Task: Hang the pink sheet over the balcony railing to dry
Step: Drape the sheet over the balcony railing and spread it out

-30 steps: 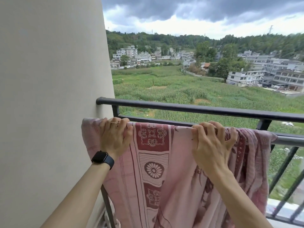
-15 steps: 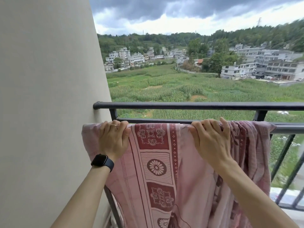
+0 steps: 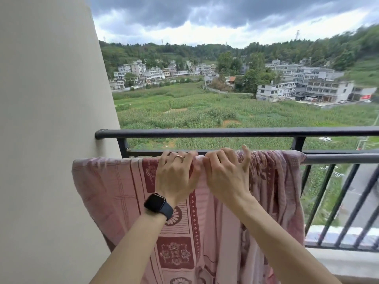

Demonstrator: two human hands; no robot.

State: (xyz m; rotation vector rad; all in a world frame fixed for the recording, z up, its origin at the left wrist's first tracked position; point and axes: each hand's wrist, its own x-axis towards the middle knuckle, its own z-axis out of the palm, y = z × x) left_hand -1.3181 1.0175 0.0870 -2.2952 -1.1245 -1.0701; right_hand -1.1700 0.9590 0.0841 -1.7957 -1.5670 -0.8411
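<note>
Lower part of pink sheet (image 3: 114, 191) cut off by bottom edge; far side hidden behind rail. Lower bar of balcony railing (image 3: 205, 132) covered by sheet, bare only at right; runs off right edge. Fingertips of left hand (image 3: 174, 177) and right hand (image 3: 225, 177) blurred over fold. Far trees (image 3: 365, 44) at right edge smeared.

You can read no text here; the red sign (image 3: 366, 97) at three o'clock is too small.

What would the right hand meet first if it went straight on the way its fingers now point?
The right hand grips the pink sheet draped over the lower rail, so that comes first. Beyond, probably the open gap under the top rail; depth is unclear.
</note>
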